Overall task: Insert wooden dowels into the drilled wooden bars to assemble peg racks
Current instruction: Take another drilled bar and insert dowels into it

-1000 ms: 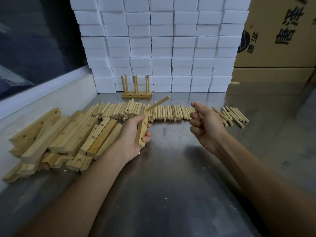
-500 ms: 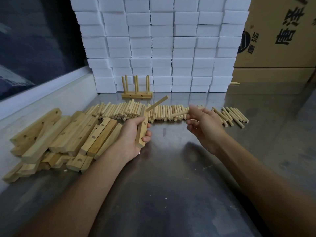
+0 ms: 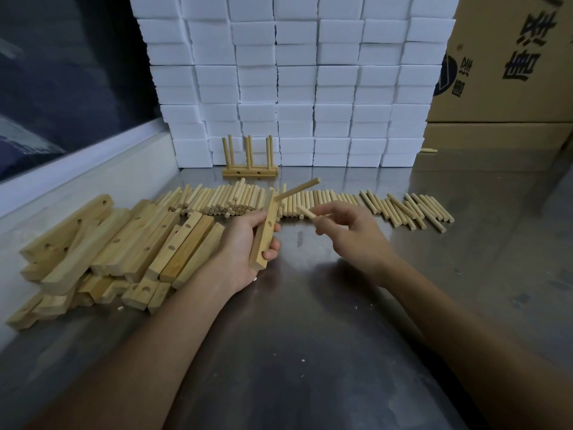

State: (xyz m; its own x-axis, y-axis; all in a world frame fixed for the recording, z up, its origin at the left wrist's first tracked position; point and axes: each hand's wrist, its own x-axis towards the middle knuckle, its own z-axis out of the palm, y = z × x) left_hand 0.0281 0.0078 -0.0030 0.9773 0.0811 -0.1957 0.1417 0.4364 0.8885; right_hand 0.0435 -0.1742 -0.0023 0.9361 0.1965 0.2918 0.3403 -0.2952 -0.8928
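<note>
My left hand (image 3: 245,243) grips a drilled wooden bar (image 3: 265,234), held nearly upright above the steel table. One dowel (image 3: 297,189) sticks out of the bar's top hole, slanting up to the right. My right hand (image 3: 347,231) pinches a loose dowel (image 3: 307,212) whose free end points left toward the bar, a short gap away. A row of loose dowels (image 3: 235,200) lies behind both hands. Drilled bars (image 3: 124,243) are heaped at the left.
A finished peg rack (image 3: 249,172) stands at the back against a wall of white boxes (image 3: 294,82). A cardboard box (image 3: 511,63) sits at the back right. A raised ledge (image 3: 77,181) borders the steel table (image 3: 310,352) on the left.
My right hand reached to the dowel row, picked up one dowel and drew it back toward the bar. My left hand kept the bar almost still.
</note>
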